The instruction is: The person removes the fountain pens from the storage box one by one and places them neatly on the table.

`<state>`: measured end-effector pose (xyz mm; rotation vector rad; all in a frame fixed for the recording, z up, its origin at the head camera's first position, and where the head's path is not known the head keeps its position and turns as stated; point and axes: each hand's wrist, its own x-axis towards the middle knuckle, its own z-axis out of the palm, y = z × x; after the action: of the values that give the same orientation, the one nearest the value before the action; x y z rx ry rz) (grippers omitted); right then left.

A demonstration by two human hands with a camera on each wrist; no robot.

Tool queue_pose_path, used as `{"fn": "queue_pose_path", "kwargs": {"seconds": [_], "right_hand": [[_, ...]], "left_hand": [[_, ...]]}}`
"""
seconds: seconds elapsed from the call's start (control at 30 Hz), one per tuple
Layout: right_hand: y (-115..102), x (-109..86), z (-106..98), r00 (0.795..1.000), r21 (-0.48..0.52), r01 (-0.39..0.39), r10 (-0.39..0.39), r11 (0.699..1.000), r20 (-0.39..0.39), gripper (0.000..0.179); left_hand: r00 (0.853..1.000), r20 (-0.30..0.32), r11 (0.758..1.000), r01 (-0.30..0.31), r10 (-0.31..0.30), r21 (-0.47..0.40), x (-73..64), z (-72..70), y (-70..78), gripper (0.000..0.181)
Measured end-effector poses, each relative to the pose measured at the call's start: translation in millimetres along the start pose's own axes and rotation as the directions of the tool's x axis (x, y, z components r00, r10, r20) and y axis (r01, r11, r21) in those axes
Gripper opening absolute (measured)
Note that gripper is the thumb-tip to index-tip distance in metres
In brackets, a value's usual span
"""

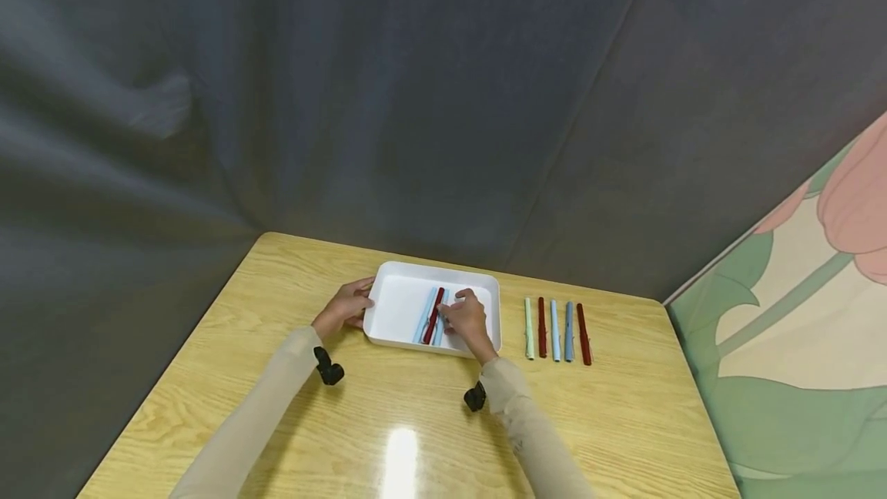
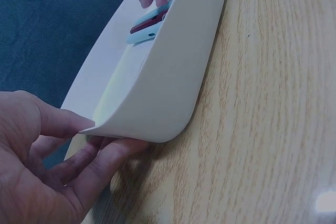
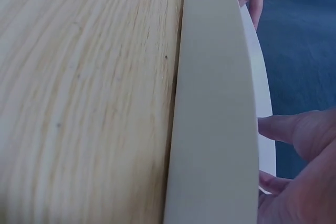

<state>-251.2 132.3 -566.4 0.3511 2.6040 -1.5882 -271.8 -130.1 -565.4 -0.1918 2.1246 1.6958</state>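
A shallow white tray (image 1: 395,314) stands on the table with its left end in my left hand (image 1: 345,305). The left wrist view shows that thumb on the rim and the fingers under the tray's corner. Inside lie a light blue pen (image 1: 423,318), a dark red pen (image 1: 434,314) and a second light blue pen (image 1: 446,299), side by side. My right hand (image 1: 468,322) is over the tray, fingertips close beside the pens. In the right wrist view its thumb and fingers (image 3: 275,128) are spread apart, their tips partly hidden behind the tray wall.
Right of the tray several pens stand in a row: light green (image 1: 530,328), dark red (image 1: 542,327), light blue (image 1: 555,329), darker blue (image 1: 569,331) and another dark red (image 1: 584,333). A dark curtain (image 1: 416,98) hangs along the back edge of the wooden table (image 1: 346,437).
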Motion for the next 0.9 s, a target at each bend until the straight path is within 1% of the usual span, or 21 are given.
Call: {"fn": "queue_pose_path", "kwargs": {"seconds": [0.13, 0.27, 0.4, 0.5, 0.57, 0.67, 0.73, 0.8, 0.9], "right_hand": [[-5, 0.8, 2, 0.999, -0.144, 0.025, -0.028, 0.989, -0.021, 0.042], [-7, 2.1, 3, 0.999, -0.217, 0.022, -0.028, 0.976, -0.023, 0.043], [-7, 3.4, 4, 1.000, -0.209, 0.026, -0.026, 0.978, 0.004, 0.040], [-8, 4.7, 3, 0.999, -0.200, 0.036, -0.033, 0.979, 0.019, 0.032], [-8, 5.3, 3, 0.999, -0.226, 0.045, -0.042, 0.973, 0.022, 0.027], [-8, 5.1, 1, 0.998, -0.295, 0.060, -0.059, 0.954, 0.012, 0.027], [-7, 4.2, -2, 0.998, -0.313, 0.069, -0.067, 0.947, 0.016, 0.026], [-6, 3.2, -5, 0.997, -0.293, 0.073, -0.068, 0.953, 0.026, 0.028], [-4, 2.0, -11, 0.997, -0.206, 0.055, -0.044, 0.977, 0.060, 0.029]], "left_hand": [[1.000, 0.007, 1.000, -0.007, 0.007, -0.007, 1.6, -0.7, 1.4, 0.069], [1.000, 0.012, 1.000, -0.012, 0.012, -0.010, 1.8, -0.5, 1.7, 0.070], [1.000, 0.013, 1.000, -0.004, 0.004, -0.018, 0.1, -0.7, 0.7, 0.070], [1.000, 0.018, 1.000, -0.013, 0.013, -0.014, -0.8, -1.2, 0.9, 0.070], [1.000, 0.021, 1.000, -0.017, 0.017, -0.013, -1.6, -1.3, 1.3, 0.069], [1.000, 0.025, 1.000, -0.017, 0.017, -0.012, -2.4, -1.3, 1.6, 0.069], [1.000, 0.023, 1.000, -0.011, 0.011, -0.012, -2.8, -1.4, 1.9, 0.069], [1.000, 0.023, 1.000, -0.009, 0.009, -0.011, -2.9, -1.4, 2.1, 0.069], [1.000, 0.021, 1.000, -0.007, 0.007, -0.013, -2.8, -1.1, 2.6, 0.069]]}}
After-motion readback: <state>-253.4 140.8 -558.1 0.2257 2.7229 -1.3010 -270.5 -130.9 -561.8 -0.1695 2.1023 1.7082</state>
